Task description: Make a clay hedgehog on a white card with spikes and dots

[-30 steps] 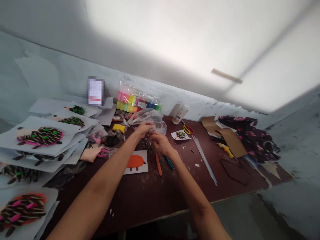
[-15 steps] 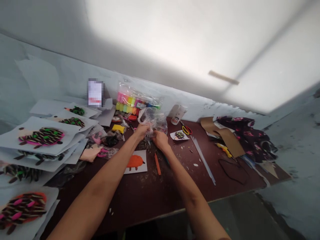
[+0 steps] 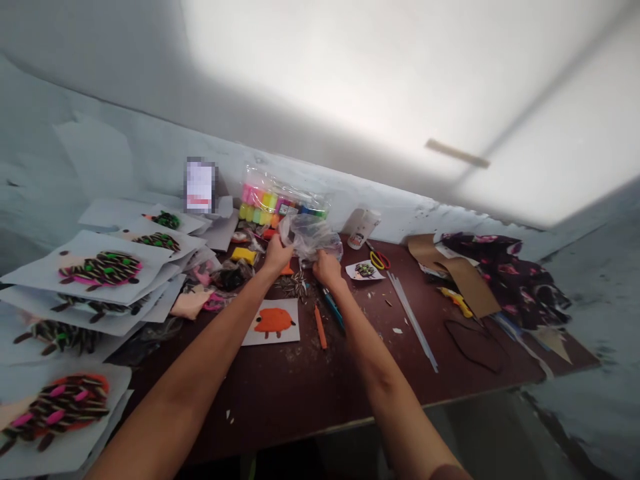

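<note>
My left hand (image 3: 279, 257) and my right hand (image 3: 329, 268) pinch the near sides of a crumpled clear plastic bag (image 3: 313, 235) at the back of the table. Just below it lies a small heap of striped seeds (image 3: 295, 285), which look like sunflower seeds. Closer to me, between my forearms, a white card (image 3: 295, 333) bears an orange clay hedgehog shape (image 3: 275, 323) with brown legs. To the card's right are an orange stick-like tool (image 3: 320, 327) and a teal pen (image 3: 333, 308), the latter partly beside my right wrist.
At left, stacked sheets (image 3: 30, 260) carry seed-covered hedgehogs. Coloured clay packs (image 3: 265, 208) lean on the wall. Rightward are a white bottle (image 3: 364, 229), scissors (image 3: 379, 260), a small hedgehog card (image 3: 366, 270), glue sticks (image 3: 414, 325), a yellow cutter (image 3: 456, 302), brown cardboard (image 3: 465, 283) and dark patterned cloth (image 3: 505, 273).
My hands have moved slightly apart, still on the bag. More of the seed heap and the orange hedgehog card now shows. The whole view has shifted a little.
</note>
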Available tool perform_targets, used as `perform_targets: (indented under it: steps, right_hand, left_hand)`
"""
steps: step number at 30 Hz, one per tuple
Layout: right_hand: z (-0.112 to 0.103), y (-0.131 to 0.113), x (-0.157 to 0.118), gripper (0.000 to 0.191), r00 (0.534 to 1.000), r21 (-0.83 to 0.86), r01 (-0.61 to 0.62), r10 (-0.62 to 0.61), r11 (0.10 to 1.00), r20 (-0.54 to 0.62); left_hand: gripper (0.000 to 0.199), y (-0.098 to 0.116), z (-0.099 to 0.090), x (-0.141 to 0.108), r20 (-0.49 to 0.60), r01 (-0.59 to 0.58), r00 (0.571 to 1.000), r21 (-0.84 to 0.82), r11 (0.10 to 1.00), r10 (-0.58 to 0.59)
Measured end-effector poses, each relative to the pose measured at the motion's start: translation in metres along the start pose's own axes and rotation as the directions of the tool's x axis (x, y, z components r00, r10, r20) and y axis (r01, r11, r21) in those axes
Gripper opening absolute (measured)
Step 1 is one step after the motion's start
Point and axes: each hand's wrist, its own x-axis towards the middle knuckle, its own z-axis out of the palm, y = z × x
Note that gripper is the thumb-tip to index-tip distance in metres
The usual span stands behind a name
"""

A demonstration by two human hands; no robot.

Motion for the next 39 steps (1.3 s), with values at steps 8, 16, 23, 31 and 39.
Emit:
perform_targets:
  steps: [8, 16, 23, 31, 39]
  right_hand:
    - [-0.006, 0.004, -0.028, 0.051, 0.991, 0.011, 0.125, -0.126, 0.992, 0.036]
    - [-0.017, 0.001, -0.048, 0.046, 0.978, 0.084, 0.093, -0.075, 0.992, -0.197]
    - [0.008, -0.013, -0.022, 0.053, 0.976, 0.001, 0.217, -0.217, 0.976, 0.032]
    - [0.009, -0.013, -0.011, 0.05, 0.974, 0.007, 0.225, -0.225, 0.974, -0.01]
    - [0.008, -0.017, -0.049, 0.024, 0.955, 0.096, 0.242, -0.22, 0.965, -0.197]
  left_hand:
    - [0.062, 0.02, -0.009, -0.016, 0.059, -0.441, 0.884, 0.439, 0.783, 0.464]
    - [0.034, 0.006, -0.011, -0.035, 0.407, -0.409, 0.897, 0.617, 0.672, 0.171]
    - [0.042, 0.011, -0.022, -0.032, 0.383, -0.477, 0.876, 0.602, 0.641, 0.293]
    - [0.035, 0.012, -0.059, -0.053, 0.225, -0.41, 0.912, 0.532, 0.741, 0.343]
    - [0.033, -0.002, -0.079, -0.081, 0.198, -0.295, 0.955, 0.535, 0.792, 0.222]
